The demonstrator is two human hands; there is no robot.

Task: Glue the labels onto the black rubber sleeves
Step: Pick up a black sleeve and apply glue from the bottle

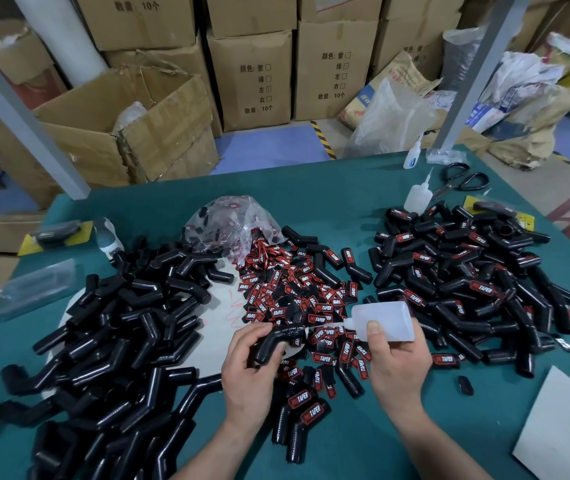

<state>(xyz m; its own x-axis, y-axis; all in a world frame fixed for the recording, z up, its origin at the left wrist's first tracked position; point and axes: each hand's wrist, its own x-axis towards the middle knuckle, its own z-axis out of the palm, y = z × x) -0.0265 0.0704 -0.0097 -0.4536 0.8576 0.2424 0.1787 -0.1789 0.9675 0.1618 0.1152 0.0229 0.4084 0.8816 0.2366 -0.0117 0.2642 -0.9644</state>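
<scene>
- The left hand grips one bent black rubber sleeve just above the counter, with its fingers curled round the sleeve's lower arm.
- The right hand holds a translucent glue bottle on its side, with the thumb across the near face and the hand closed round the body.
- The bottle's nozzle points left and reaches the sleeve's upper end. Whether the tip touches cannot be told.
- A heap of red-and-black labels lies in the middle of the counter, just behind both hands, spilling from a clear plastic bag.
- A pile of plain sleeves lies to the left, and a pile of labelled sleeves to the right.
- Two spare bottles and black scissors sit near the far right corner.
- Cardboard boxes are stacked beyond the counter.
</scene>
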